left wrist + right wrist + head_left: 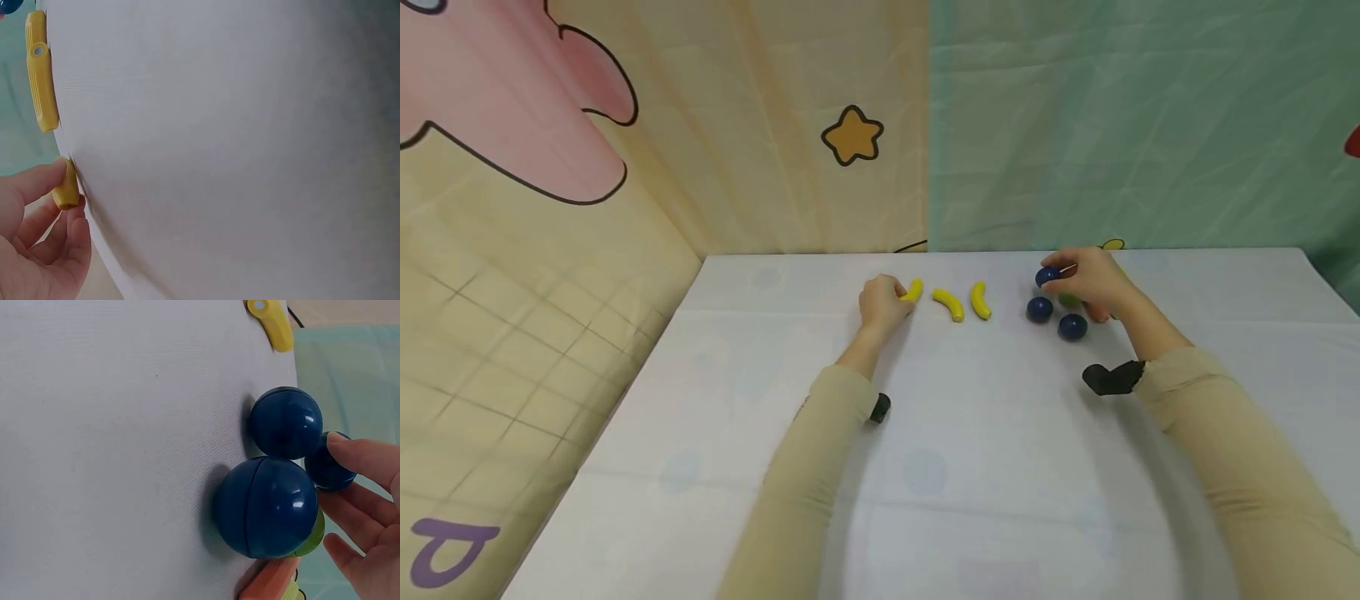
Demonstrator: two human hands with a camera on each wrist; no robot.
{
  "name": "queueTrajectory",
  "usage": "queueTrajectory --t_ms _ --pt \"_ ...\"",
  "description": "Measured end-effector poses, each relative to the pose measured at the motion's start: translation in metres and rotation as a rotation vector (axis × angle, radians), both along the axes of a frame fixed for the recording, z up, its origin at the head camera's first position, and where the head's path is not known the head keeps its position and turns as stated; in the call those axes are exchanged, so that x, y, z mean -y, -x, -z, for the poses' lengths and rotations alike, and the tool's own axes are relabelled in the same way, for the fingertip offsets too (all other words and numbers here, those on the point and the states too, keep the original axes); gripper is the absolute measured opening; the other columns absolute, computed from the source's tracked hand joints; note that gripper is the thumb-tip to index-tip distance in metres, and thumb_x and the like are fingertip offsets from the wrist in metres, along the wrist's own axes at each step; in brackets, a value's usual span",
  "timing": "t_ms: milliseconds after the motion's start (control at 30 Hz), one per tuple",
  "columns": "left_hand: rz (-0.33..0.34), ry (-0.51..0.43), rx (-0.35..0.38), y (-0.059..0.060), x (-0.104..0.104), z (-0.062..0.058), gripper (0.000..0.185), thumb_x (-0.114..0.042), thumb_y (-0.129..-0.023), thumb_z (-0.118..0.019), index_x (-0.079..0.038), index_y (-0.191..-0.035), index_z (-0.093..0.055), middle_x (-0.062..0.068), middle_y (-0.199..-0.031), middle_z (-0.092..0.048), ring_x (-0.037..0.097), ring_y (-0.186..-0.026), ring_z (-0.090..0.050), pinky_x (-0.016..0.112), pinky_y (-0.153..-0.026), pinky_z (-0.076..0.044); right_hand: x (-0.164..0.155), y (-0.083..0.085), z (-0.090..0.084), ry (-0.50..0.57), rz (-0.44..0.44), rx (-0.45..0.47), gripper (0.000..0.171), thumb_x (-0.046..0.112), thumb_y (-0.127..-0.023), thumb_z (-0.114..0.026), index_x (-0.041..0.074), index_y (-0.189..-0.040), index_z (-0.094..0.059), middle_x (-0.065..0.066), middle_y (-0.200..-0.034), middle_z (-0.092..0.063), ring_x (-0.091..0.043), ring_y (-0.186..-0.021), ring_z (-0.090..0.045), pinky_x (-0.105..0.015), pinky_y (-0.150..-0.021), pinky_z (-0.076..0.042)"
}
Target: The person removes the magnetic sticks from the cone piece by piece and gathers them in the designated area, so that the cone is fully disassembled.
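Observation:
My left hand (pixel 882 305) pinches a small yellow toy banana (pixel 913 291) at the far part of the white table; in the left wrist view thumb and fingertips close on this banana (pixel 66 187). To its right lie two more yellow bananas, a middle one (pixel 949 305) and a right one (pixel 980 301). My right hand (pixel 1092 277) holds a dark blue ball (pixel 1047 277) between thumb and fingers. Two more blue balls, one nearer the bananas (pixel 1040 310) and one in front (pixel 265 509), sit just below that hand.
Partly hidden under my right hand are a green round thing (pixel 1069 300) and an orange piece (pixel 1097 313). The white table (pixel 970 467) ends at a patterned curtain (pixel 760 125) behind. Black wrist mounts stick out from both sleeves.

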State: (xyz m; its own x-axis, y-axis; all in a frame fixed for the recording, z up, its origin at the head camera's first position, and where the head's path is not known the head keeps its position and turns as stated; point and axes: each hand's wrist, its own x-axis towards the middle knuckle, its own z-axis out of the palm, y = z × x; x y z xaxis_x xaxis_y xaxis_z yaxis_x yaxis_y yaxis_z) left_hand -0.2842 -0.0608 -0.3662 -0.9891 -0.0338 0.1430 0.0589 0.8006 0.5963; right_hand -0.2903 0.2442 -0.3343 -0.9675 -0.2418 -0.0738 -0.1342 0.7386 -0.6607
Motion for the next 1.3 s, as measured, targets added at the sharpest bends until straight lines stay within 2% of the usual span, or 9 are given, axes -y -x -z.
queueTrajectory --t_ms 233,533,767,1067,1300 --pt "0.000 -0.005 0.037 -0.001 0.000 0.002 0.018 -0.007 -0.076 -0.076 0.002 -0.090 -0.070 0.012 -0.094 -0.069 0.026 -0.090 -0.062 0.035 -0.083 -0.046 -0.001 0.008 0.005 -0.099 -0.093 -0.069 0.041 0.012 -0.083 -0.069 -0.006 -0.118 -0.058 -0.028 -0.115 -0.058 -0.043 -0.105 -0.054 -0.053 -0.090 -0.041" --pt "0.006 -0.007 0.058 -0.003 -0.001 0.000 0.021 -0.010 -0.076 -0.077 0.003 -0.091 -0.069 0.012 -0.097 -0.068 0.026 -0.093 -0.061 0.036 -0.086 -0.044 0.003 0.011 0.004 -0.157 -0.131 -0.045 0.039 0.012 -0.084 -0.068 -0.006 -0.118 -0.059 -0.027 -0.114 -0.058 -0.042 -0.105 -0.053 -0.055 -0.091 -0.039" --pt "0.004 -0.050 0.087 -0.005 -0.002 -0.002 0.021 -0.009 -0.077 -0.076 0.003 -0.093 -0.070 0.012 -0.096 -0.068 0.026 -0.093 -0.060 0.037 -0.088 -0.042 0.004 0.013 0.008 -0.175 -0.183 -0.048 0.036 0.009 -0.083 -0.068 -0.005 -0.116 -0.060 -0.026 -0.112 -0.059 -0.039 -0.102 -0.055 -0.054 -0.089 -0.041" --pt "0.001 -0.069 0.104 -0.005 -0.002 -0.001 0.021 -0.008 -0.077 -0.076 0.002 -0.094 -0.069 0.011 -0.096 -0.068 0.025 -0.091 -0.060 0.037 -0.088 -0.042 0.005 0.012 0.006 -0.170 -0.168 -0.020 0.042 0.015 -0.085 -0.068 -0.005 -0.120 -0.058 -0.027 -0.115 -0.058 -0.041 -0.105 -0.052 -0.056 -0.090 -0.039" --pt "0.016 -0.070 0.126 -0.005 0.001 -0.003 0.023 -0.010 -0.077 -0.075 0.003 -0.096 -0.068 0.012 -0.095 -0.067 0.025 -0.091 -0.059 0.037 -0.087 -0.041 0.006 0.010 0.004 -0.162 -0.170 -0.032 0.040 0.014 -0.085 -0.067 -0.006 -0.119 -0.058 -0.026 -0.112 -0.059 -0.041 -0.105 -0.054 -0.055 -0.091 -0.039"
